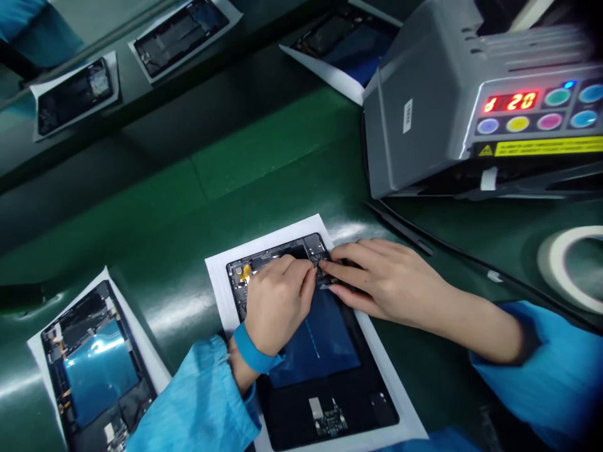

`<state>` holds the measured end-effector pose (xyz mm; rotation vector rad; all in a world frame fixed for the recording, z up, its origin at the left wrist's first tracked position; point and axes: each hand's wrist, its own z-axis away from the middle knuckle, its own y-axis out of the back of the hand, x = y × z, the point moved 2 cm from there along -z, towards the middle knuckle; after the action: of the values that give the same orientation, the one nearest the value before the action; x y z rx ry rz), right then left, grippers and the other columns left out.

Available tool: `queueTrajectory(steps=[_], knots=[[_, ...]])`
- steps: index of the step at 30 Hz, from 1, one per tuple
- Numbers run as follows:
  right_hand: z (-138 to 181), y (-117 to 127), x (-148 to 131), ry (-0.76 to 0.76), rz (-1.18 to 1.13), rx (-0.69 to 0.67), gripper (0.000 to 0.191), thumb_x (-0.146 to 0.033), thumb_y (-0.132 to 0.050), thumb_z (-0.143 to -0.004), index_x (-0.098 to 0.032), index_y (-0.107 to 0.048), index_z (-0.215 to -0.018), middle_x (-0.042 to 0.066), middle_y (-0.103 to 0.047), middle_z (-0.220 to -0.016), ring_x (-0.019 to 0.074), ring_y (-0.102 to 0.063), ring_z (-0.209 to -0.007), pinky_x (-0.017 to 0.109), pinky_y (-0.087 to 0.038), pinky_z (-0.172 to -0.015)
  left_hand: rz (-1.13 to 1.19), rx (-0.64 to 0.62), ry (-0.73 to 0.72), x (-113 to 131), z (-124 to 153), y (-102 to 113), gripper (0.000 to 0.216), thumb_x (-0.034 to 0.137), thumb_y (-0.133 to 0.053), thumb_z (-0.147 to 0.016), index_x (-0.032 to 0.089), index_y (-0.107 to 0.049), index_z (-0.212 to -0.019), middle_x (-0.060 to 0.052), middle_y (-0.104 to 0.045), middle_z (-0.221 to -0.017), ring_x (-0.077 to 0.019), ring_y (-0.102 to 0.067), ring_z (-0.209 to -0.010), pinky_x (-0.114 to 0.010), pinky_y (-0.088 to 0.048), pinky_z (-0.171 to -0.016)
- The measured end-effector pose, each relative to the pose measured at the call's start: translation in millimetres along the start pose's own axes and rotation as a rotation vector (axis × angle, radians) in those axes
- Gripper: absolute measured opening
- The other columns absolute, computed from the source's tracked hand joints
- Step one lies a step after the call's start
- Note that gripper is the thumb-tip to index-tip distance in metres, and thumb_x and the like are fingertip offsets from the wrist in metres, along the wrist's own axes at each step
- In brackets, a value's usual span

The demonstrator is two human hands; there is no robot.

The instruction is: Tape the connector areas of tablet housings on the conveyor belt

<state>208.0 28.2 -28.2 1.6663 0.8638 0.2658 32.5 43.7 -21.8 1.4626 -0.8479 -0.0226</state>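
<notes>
An opened tablet [325,370] with a blue battery panel lies on a white sheet [221,282] in front of me. My left hand [277,301], with a blue wrist strap, rests on its upper part, fingers curled and pinched at the top edge. My right hand [381,279] lies beside it, its fingertips pressed together against the left hand's at a small dark part [324,276] near the tablet's top corner. What the fingers pinch is too small to name.
A second opened tablet [94,370] on a sheet lies at the lower left. A grey machine [424,107] with a red display and coloured buttons stands at the upper right, a tape roll [560,263] right of it. More opened tablets [75,94] lie on the far belt.
</notes>
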Motion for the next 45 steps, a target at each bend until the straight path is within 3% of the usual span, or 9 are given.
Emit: queueTrajectory(steps=[10, 15, 18, 24, 45], knots=[[-2.0, 2.6, 2.7, -0.023, -0.068, -0.047, 0.03, -0.035, -0.048, -0.093, -0.014, -0.065, -0.108, 0.009, -0.062, -0.097, 0.0231, -0.058, -0.082, 0.037, -0.046, -0.068, -0.022, -0.006, -0.013, -0.2, -1.3, -0.3, 0.014, 0.017, -0.051, -0.091, 0.015, -0.061, -0.081, -0.001, -0.057, -0.072, -0.0157, -0.054, -0.067, -0.028, -0.039, -0.061], [0.8, 1.5, 6.7, -0.067, -0.196, 0.095, 0.024, -0.03, -0.05, -0.094, -0.016, -0.063, -0.108, 0.008, -0.065, -0.099, 0.0188, -0.062, -0.087, 0.031, -0.05, -0.074, -0.037, -0.002, -0.013, -0.8, 0.6, -0.5, 0.014, 0.018, -0.051, -0.091, 0.016, -0.061, -0.081, -0.001, -0.058, -0.073, -0.0159, -0.055, -0.067, -0.029, -0.04, -0.062], [-2.4, 1.5, 3.5, -0.108, -0.056, 0.188, 0.02, -0.023, -0.052, -0.092, -0.014, -0.062, -0.107, 0.007, -0.067, -0.096, 0.0162, -0.064, -0.08, 0.026, -0.049, -0.065, -0.055, -0.007, -0.009, -2.3, 1.4, -1.6, 0.013, 0.019, -0.052, -0.091, 0.017, -0.061, -0.082, -0.001, -0.058, -0.075, -0.0163, -0.055, -0.068, -0.029, -0.041, -0.062], [-11.3, -3.3, -4.3, -0.092, 0.201, 0.207, 0.016, -0.023, -0.052, -0.093, -0.014, -0.064, -0.098, 0.002, -0.068, -0.083, 0.0135, -0.062, -0.064, 0.027, -0.041, -0.053, -0.082, -0.024, 0.0, -3.5, 1.8, -1.6, 0.013, 0.018, -0.052, -0.09, 0.018, -0.06, -0.08, 0.0, -0.058, -0.074, -0.0165, -0.056, -0.07, -0.029, -0.042, -0.063], [-14.0, -8.3, -7.1, -0.099, 0.297, 0.176, 0.016, -0.023, -0.052, -0.093, -0.016, -0.066, -0.095, 0.001, -0.068, -0.081, 0.012, -0.06, -0.063, 0.028, -0.038, -0.053, -0.092, -0.013, -0.016, -3.3, 1.8, -2.4, 0.017, 0.019, -0.049, -0.091, 0.018, -0.059, -0.077, -0.001, -0.058, -0.073, -0.0173, -0.057, -0.07, -0.03, -0.042, -0.062]])
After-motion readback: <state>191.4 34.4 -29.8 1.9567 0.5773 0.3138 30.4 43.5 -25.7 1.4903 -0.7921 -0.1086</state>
